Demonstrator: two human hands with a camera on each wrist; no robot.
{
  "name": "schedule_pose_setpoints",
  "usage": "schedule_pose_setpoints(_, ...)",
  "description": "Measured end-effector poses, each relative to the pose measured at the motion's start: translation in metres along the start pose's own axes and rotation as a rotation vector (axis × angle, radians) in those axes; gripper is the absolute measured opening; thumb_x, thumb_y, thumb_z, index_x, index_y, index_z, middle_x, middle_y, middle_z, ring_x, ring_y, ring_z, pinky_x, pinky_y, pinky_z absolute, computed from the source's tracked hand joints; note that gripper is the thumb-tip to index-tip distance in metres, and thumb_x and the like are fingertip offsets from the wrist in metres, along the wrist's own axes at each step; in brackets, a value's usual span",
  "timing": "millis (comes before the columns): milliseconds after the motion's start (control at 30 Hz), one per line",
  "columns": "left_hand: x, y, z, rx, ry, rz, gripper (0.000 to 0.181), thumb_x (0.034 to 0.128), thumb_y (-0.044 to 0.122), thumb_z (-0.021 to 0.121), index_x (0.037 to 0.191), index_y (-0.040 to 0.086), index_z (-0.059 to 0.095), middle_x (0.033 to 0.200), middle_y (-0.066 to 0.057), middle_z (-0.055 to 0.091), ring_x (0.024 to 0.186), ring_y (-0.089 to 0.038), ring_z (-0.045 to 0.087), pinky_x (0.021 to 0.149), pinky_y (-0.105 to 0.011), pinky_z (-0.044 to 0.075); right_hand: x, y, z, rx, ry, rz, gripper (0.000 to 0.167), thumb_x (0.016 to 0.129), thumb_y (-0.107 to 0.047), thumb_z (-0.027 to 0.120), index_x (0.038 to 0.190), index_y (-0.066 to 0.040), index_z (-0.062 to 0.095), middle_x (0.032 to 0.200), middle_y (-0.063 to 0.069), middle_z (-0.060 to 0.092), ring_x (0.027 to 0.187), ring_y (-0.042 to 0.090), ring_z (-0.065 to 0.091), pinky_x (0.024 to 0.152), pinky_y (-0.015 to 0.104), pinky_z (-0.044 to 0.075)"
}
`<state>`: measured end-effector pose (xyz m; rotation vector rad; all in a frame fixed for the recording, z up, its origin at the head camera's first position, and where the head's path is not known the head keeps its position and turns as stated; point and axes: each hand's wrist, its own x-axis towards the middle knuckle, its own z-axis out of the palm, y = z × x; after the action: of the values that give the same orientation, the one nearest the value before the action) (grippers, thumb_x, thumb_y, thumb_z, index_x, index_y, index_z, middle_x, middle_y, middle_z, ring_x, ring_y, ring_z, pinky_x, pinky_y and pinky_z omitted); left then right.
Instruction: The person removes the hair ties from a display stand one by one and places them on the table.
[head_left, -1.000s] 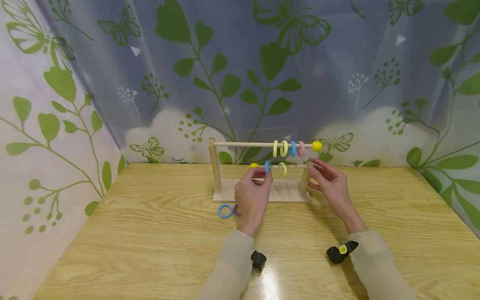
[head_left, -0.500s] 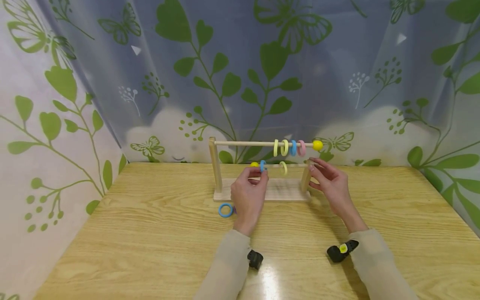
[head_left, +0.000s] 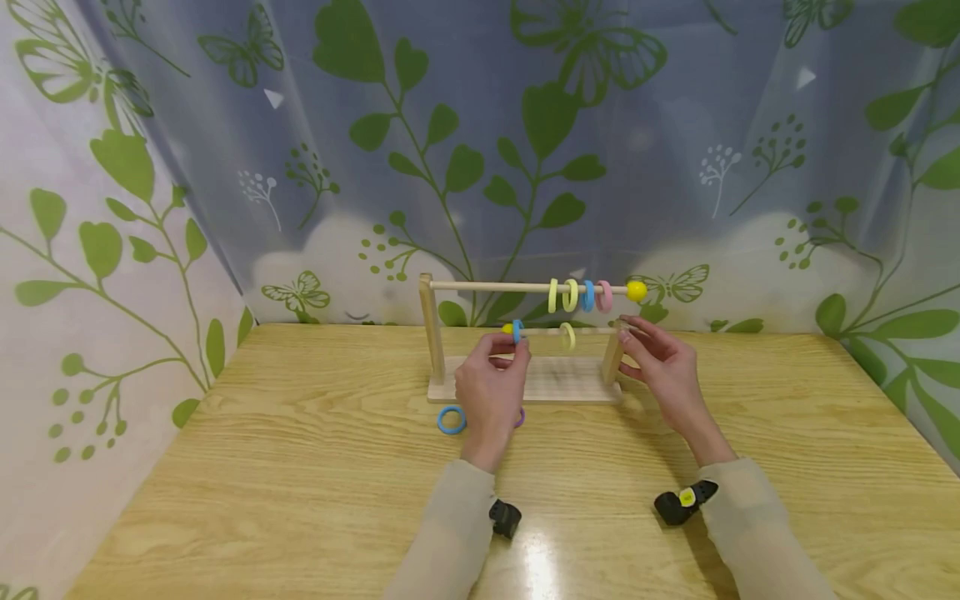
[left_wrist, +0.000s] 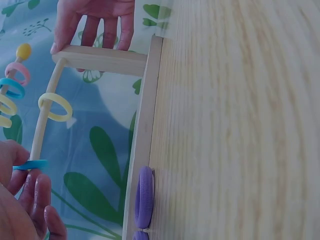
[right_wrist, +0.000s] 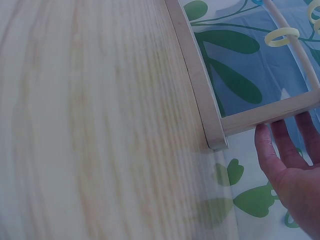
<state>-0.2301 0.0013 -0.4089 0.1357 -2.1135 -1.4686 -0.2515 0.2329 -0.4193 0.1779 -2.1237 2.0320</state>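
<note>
Presently, the left hand (head_left: 491, 392) pinches a blue ring (head_left: 517, 331); the right hand (head_left: 666, 375) grips a post (head_left: 612, 362).

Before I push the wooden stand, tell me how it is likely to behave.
The wooden stand should stay stiff, since its frame looks like solid wood. It would probably slide before tipping, as its long, flat base lies on the table. The rings hanging on its upper rod would likely swing.
</note>
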Motion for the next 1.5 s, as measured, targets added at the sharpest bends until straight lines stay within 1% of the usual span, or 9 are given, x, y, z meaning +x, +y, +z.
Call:
schedule_pose_setpoints(200, 0.002, 0.0, -0.003, 0.002, 0.02, 0.019, 0.014, 0.0889, 0.03, 0.077, 0.094, 0.016, 0.077, 0.087, 0.003, 0.08, 0.069, -0.013, 0.072, 0.064, -0.03, 0.055, 0.0, 0.0, 0.0, 0.025, -0.004, -0.004, 0.046, 0.1, -0.025, 0.068, 0.142, -0.007, 0.06, 0.114, -0.02, 0.071, 0.106, 0.0, 0.07, 0.078, 0.026, 0.062)
schedule_pose_setpoints(400, 0.004, -0.001, -0.006, 0.004, 0.026, 0.006, 0.014, 0.0883, 0.029, 0.077, 0.095, 0.016, 0.077, 0.088, 0.004, 0.08, 0.07, -0.013, 0.072, 0.064, -0.028, 0.054, -0.001, -0.001, 0.0, 0.048, -0.004, -0.005, 0.046, 0.099, -0.023, 0.068, 0.141, -0.007, 0.061, 0.114, -0.018, 0.072, 0.106, 0.0, 0.071, 0.077, 0.026, 0.062)
schedule_pose_setpoints(733, 0.007, -0.007, -0.008, 0.003, 0.03, -0.021, 0.014, 0.0879, 0.029, 0.078, 0.096, 0.017, 0.077, 0.089, 0.004, 0.079, 0.071, -0.012, 0.071, 0.064, -0.028, 0.053, -0.001, 0.001, 0.001, -0.001, 0.0, 0.004, 0.05, 0.1, -0.026, 0.067, 0.144, -0.005, 0.058, 0.12, -0.013, 0.071, 0.106, -0.001, 0.069, 0.078, 0.025, 0.061)
schedule_pose_setpoints(900, 0.008, -0.009, -0.01, 0.007, 0.039, -0.011, 0.015, 0.0882, 0.028, 0.078, 0.097, 0.015, 0.077, 0.09, 0.002, 0.08, 0.071, -0.016, 0.072, 0.064, -0.028, 0.053, -0.001, 0.0, 0.001, 0.0, 0.0, 0.001, 0.05, 0.1, -0.026, 0.067, 0.144, -0.005, 0.057, 0.118, -0.014, 0.071, 0.106, -0.002, 0.07, 0.078, 0.025, 0.061)
schedule_pose_setpoints(1133, 0.01, -0.01, -0.015, 0.013, 0.038, -0.018, 0.015, 0.0881, 0.029, 0.078, 0.096, 0.016, 0.077, 0.089, 0.004, 0.08, 0.071, -0.015, 0.072, 0.064, -0.028, 0.054, -0.001, 0.0, 0.0, 0.033, 0.004, -0.002, 0.049, 0.1, -0.024, 0.068, 0.143, -0.004, 0.058, 0.113, -0.019, 0.072, 0.103, -0.002, 0.071, 0.077, 0.025, 0.062)
schedule_pose_setpoints(1400, 0.012, -0.013, -0.022, 0.005, 0.035, 0.002, 0.013, 0.0886, 0.026, 0.078, 0.095, 0.015, 0.078, 0.09, 0.001, 0.08, 0.07, -0.017, 0.074, 0.065, -0.031, 0.056, -0.001, -0.001, 0.001, 0.01, 0.006, -0.001, 0.05, 0.1, -0.025, 0.067, 0.143, -0.003, 0.057, 0.112, -0.021, 0.071, 0.103, -0.003, 0.07, 0.077, 0.025, 0.061)
schedule_pose_setpoints(1500, 0.012, -0.013, -0.025, 0.007, 0.029, -0.012, 0.013, 0.0886, 0.028, 0.078, 0.096, 0.016, 0.078, 0.091, 0.002, 0.08, 0.07, -0.016, 0.073, 0.066, -0.031, 0.055, -0.001, -0.001, 0.002, 0.011, 0.008, 0.003, 0.05, 0.1, -0.025, 0.068, 0.143, -0.003, 0.058, 0.112, -0.021, 0.071, 0.103, -0.003, 0.07, 0.077, 0.025, 0.061)
